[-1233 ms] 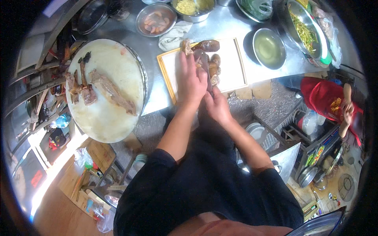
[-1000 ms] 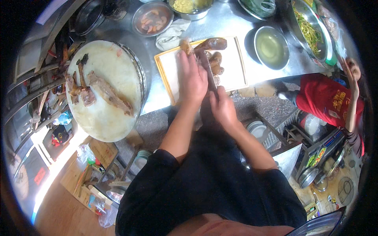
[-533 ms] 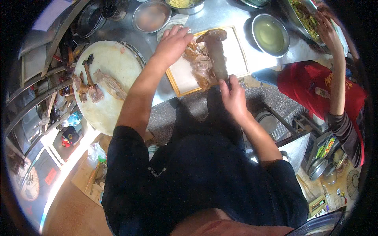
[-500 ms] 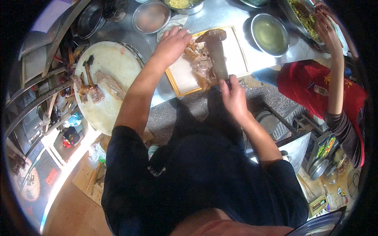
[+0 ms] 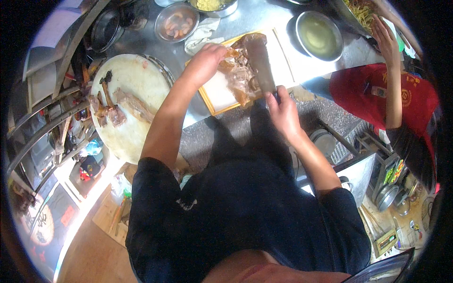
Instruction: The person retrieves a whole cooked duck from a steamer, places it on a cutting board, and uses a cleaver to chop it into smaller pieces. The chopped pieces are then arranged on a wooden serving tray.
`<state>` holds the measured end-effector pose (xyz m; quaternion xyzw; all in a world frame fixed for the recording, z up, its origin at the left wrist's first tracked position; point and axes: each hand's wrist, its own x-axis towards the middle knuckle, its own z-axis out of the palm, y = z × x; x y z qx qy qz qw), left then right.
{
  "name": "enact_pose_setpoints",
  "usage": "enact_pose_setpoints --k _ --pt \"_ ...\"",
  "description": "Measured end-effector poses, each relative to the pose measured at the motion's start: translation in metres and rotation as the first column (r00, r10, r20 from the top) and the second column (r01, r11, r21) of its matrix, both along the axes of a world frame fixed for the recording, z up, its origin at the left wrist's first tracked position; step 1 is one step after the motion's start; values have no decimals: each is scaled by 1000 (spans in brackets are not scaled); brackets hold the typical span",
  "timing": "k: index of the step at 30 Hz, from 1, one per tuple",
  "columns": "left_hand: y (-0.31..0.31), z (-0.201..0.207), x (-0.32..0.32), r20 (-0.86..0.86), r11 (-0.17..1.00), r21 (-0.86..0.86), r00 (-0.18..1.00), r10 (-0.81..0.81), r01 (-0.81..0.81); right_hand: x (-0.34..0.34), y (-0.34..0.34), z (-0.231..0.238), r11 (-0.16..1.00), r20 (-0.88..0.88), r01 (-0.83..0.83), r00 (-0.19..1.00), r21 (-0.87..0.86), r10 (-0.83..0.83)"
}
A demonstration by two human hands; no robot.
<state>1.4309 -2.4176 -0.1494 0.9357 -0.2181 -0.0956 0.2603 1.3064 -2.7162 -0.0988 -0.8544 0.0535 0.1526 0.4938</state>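
My right hand [image 5: 284, 113] is closed round the handle of a broad cleaver [image 5: 259, 63]. The blade lies against the right side of a heap of chopped cooked poultry [image 5: 239, 78], brown skin and pale meat. At the heap's upper left, the fingers of my left hand [image 5: 206, 62] curl in against the pieces, their tips partly hidden. Beneath the poultry is a shallow white tray [image 5: 213, 94] with a yellow rim. To the left, a round pale chopping block [image 5: 125, 78] bears a poultry leg [image 5: 107, 92] and bony remains [image 5: 134, 104].
A bowl of pinkish pieces [image 5: 177, 21], a yellow-filled bowl [image 5: 212, 4] and a crumpled cloth [image 5: 202, 37] lie beyond my left hand. A bowl of pale liquid [image 5: 319, 36] stands right of the tray. A person in red [image 5: 384, 94] reaches toward a large food pan [image 5: 359, 16].
My left hand has drawn slightly nearer, its fingers now curled against the poultry. The cleaver has barely shifted. The co-worker's arm has moved left and lower.
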Motion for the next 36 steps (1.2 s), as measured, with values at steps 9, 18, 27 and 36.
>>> enact_pose_setpoints --k 9,18,27,36 --pt "-15 -2 -30 83 989 -126 993 88 -77 7 -5 2 999 50 -24 998 -46 26" --pt "-38 18 -105 -178 983 -144 980 88 -114 9 -8 11 999 -18 -10 1000 -45 9" --pt "-75 3 -130 -118 873 -156 886 449 -463 10 3 25 996 -56 -50 997 -70 46" --pt "-69 7 -66 -244 600 -65 596 765 -797 46 -18 22 961 164 -33 983 -275 81"
